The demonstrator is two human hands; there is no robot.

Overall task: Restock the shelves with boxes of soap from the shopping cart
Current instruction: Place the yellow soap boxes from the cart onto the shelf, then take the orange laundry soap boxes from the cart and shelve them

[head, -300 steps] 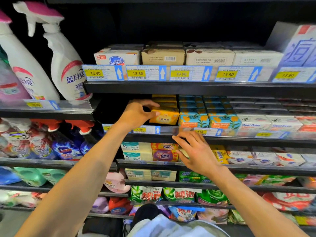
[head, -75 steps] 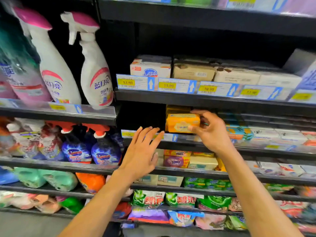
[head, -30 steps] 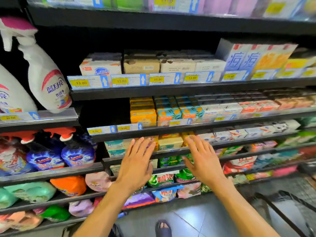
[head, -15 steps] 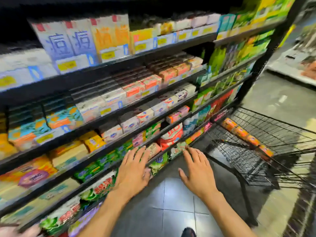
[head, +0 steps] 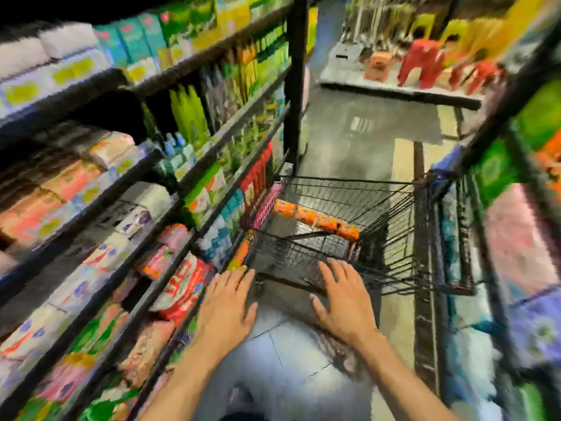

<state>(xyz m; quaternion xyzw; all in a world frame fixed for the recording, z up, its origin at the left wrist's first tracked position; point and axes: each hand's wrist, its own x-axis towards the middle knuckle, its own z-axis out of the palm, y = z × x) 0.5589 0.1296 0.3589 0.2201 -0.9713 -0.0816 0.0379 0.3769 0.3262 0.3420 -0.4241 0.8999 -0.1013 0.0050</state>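
Observation:
A black wire shopping cart (head: 391, 214) stands in the aisle ahead of me. A row of orange soap boxes (head: 315, 219) lies along its left side. My left hand (head: 226, 308) and my right hand (head: 341, 302) hover with fingers spread just in front of the cart's near rim, holding nothing. The soap shelves (head: 100, 189) run along my left, packed with boxes. The whole view is motion-blurred.
A second rack of colourful packages (head: 516, 208) lines the right side close to the cart. Beyond the cart the grey tiled floor (head: 355, 129) leads to a low display of red and orange plastic stools (head: 425, 62).
The view has swung right and down from the soap shelves to the cart. Both hands stay spread and empty and are now close to the cart's near rim.

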